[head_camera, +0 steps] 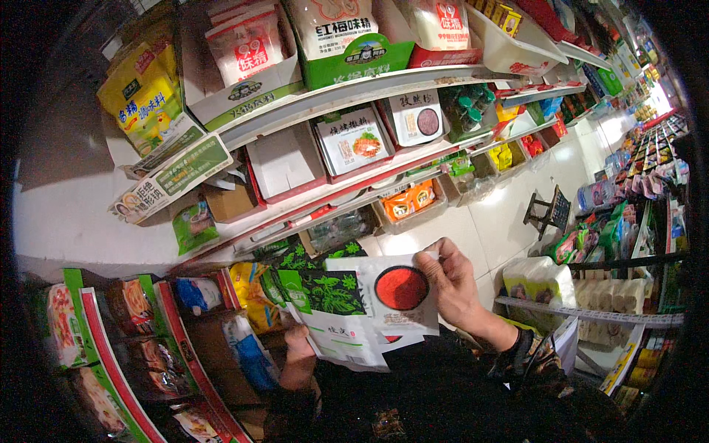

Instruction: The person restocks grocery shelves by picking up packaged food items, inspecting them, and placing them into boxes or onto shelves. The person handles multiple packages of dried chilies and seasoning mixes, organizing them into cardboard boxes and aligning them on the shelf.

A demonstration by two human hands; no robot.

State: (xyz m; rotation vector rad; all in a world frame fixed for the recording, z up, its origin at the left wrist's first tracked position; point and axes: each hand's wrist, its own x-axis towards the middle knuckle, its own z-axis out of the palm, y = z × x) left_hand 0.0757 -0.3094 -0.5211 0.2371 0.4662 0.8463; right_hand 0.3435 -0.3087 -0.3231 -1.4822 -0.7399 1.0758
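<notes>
My left hand grips a fanned bunch of spice packets at their left edge. Foremost in it is a white packet with a green and black leaf-printed top. Between the thumb and fingers of my right hand is the upper right corner of a white packet with a round picture of red powder. This packet overlaps the others from behind, and part of another shows below it. More leaf-printed tops stick up behind the bunch. How many packets there are is hidden by the overlap.
Shelves ahead carry boxed seasoning bags, a white carton and a tilted yellow bag. Orange packs sit in a low box. Shelving with packaged food stands at left. A dark stool is on the tiled floor.
</notes>
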